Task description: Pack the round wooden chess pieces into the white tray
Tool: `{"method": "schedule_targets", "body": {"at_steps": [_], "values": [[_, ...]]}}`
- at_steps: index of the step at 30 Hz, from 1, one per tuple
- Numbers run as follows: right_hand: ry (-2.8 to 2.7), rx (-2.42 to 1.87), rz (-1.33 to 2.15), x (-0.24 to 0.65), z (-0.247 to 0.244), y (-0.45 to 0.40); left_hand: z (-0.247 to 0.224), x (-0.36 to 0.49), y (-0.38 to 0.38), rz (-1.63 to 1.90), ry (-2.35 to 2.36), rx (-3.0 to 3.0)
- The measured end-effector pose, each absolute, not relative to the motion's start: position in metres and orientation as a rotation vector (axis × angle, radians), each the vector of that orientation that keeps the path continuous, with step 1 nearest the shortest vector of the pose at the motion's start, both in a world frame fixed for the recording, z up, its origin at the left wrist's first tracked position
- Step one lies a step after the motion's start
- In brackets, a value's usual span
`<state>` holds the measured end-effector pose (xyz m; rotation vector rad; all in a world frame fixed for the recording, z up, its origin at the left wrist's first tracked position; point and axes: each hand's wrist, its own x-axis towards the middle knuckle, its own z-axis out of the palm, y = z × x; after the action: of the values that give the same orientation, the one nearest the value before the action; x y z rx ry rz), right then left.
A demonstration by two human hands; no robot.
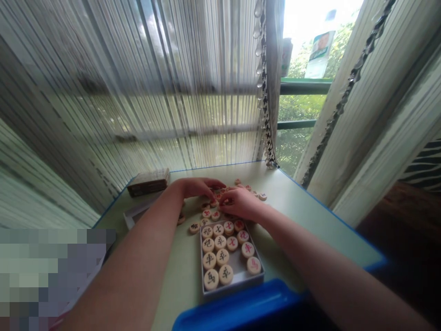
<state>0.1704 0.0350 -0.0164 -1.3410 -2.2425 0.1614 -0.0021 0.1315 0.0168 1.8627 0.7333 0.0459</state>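
Note:
Round wooden Chinese chess pieces [206, 214] with red or black characters lie loose in a cluster on the table. My left hand [200, 186] reaches over that cluster from the left, thumb and fingers apart above the pieces. Facing it, my right hand [243, 202] is among the same pieces with its fingers curled together; what lies between its fingertips is hidden. Nearer to me stands a shallow white box [239, 271], holding columns of pieces, black characters on the left and red ones on the right. Bare box floor shows in its middle and lower part.
An open box or lid [132, 214] lies behind my left forearm. Farther back at left is a stacked brown box [148, 181]. The pale table [292, 220] has a blue edge. A blue plastic edge [237, 305] sits close in front. String curtains [193, 82] hang behind the table.

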Motion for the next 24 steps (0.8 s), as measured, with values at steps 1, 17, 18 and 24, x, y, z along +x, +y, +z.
{"method": "schedule_targets", "body": {"at_steps": [1, 17, 18, 24], "values": [[-2.238, -1.341, 0.152, 0.171, -0.017, 0.035, 0.016, -0.002, 0.132, 0.059, 0.735, 1.847], [-2.164, -1.421, 0.290, 0.168, -0.019, 0.034, 0.005, -0.003, 0.141, 0.070, 0.715, 1.807], [-2.169, -1.391, 0.298, 0.169, -0.020, 0.035, 0.006, -0.003, 0.141, 0.062, 0.705, 1.817], [-2.162, -1.398, 0.177, 0.169, -0.018, 0.034, 0.006, -0.004, 0.144, 0.045, 0.642, 1.823]]}}
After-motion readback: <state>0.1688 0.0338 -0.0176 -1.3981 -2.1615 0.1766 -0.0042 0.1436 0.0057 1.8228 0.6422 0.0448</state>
